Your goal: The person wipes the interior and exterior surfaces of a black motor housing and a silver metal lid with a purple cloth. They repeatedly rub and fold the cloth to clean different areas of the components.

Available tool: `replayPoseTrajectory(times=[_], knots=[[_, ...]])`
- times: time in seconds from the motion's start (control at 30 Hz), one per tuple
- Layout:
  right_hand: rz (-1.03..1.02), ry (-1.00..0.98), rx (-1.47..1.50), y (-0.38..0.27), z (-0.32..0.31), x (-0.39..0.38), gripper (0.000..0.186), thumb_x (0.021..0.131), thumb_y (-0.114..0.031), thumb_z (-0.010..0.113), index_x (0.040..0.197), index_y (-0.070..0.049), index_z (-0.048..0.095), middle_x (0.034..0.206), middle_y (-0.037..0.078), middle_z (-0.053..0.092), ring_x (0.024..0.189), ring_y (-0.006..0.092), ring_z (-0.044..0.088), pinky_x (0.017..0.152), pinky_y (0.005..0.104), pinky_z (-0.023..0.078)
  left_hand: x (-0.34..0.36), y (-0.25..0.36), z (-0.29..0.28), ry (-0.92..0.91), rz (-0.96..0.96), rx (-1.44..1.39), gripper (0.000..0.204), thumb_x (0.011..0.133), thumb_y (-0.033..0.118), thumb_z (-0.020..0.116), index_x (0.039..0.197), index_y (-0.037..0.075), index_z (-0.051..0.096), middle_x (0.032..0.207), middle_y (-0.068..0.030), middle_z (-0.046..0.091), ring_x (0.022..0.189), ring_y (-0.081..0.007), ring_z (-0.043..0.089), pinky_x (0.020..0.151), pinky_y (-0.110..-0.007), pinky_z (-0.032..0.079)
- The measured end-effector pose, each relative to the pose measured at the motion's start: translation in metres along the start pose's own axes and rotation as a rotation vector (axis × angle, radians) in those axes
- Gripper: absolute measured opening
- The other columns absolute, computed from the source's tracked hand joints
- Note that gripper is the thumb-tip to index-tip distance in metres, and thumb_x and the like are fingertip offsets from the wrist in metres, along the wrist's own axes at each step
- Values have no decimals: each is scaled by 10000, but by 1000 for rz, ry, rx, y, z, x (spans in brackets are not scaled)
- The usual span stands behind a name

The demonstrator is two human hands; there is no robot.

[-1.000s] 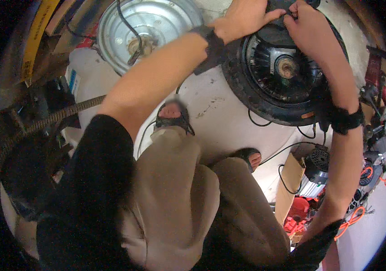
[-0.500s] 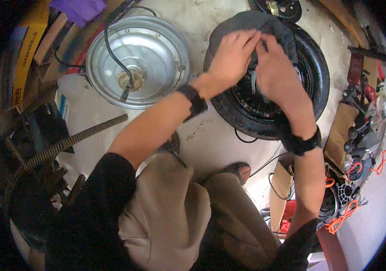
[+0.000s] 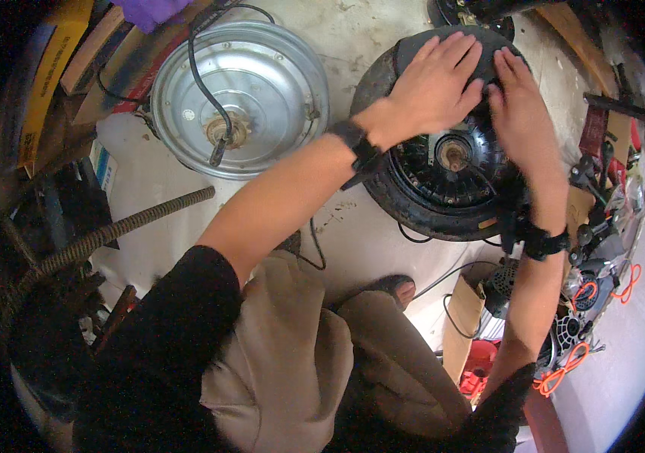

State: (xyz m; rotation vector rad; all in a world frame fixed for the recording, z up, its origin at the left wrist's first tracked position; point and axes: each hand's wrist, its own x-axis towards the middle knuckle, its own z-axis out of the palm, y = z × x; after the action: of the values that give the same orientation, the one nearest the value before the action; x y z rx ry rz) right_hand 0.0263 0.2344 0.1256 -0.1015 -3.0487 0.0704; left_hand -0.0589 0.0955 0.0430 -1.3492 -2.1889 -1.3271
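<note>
A black wheel hub (image 3: 454, 181) with a rusty axle end at its centre lies flat on the floor inside a black tyre (image 3: 424, 215). Over the tyre's far side is a smooth, dark grey flexible piece (image 3: 488, 47); whether it is cloth or rubber I cannot tell. My left hand (image 3: 439, 87) rests flat on that piece, fingers stretched out and pointing away from me. Close on its right, my right hand (image 3: 517, 102) lies with extended fingers along the far right edge, slightly blurred. Neither hand grips anything visible. Both wrists wear black bands.
Left of the tyre lies a silver wheel hub (image 3: 277, 90) with a black cable (image 3: 205, 83) from its centre. A ribbed rod (image 3: 141, 223) juts in from the left. Boxes (image 3: 54, 83) stand far left. Mixed parts and orange cords (image 3: 564, 370) crowd the right, beside a cardboard box (image 3: 464, 321).
My fingers were bunched together at the grey piece; now both hands are spread flat and farther apart. The piece looks smoother and more of the black hub shows.
</note>
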Motion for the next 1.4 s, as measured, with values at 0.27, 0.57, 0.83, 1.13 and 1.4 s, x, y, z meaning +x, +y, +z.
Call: replayPoseTrajectory(times=[0.27,0.57,0.83,1.13,1.4], knots=[[-71,-100,6,35,11,17,561,890,7,506,1436,-74,406,1454,182,434,1345,345,407,1120,399,348,16,-27,13,-146,-87,-124,357,874,148,553,1184,-30,559,1222,-199,567,1170,-373,519,1003,-467,404],[-374,-248,76,-19,33,34,652,790,98,470,1426,-39,416,1506,163,370,1384,303,365,1160,375,306,-50,7,-23,-142,-43,248,431,893,111,571,1235,-135,482,1306,-301,459,1208,-446,471,1014,-455,425],[-237,-196,170,-1,24,36,498,839,-21,558,1336,-29,521,1420,140,491,1317,288,460,1107,381,377,-45,1,-28,-111,-150,181,423,898,117,577,1253,-97,491,1276,-300,485,1199,-453,480,1024,-461,421],[17,-206,153,35,11,58,343,862,-159,660,1185,-44,644,1052,165,681,941,334,643,836,400,495,30,-36,-15,-282,-246,-286,246,885,129,568,1073,-27,597,1027,-228,617,972,-414,597,875,-466,483],[47,-259,-74,-22,-48,45,213,756,-97,712,963,-51,734,929,190,693,860,339,668,754,398,518,-2,-22,-19,-47,-5,-264,307,883,86,591,1145,-73,617,1211,-289,576,1098,-443,557,957,-445,463]])
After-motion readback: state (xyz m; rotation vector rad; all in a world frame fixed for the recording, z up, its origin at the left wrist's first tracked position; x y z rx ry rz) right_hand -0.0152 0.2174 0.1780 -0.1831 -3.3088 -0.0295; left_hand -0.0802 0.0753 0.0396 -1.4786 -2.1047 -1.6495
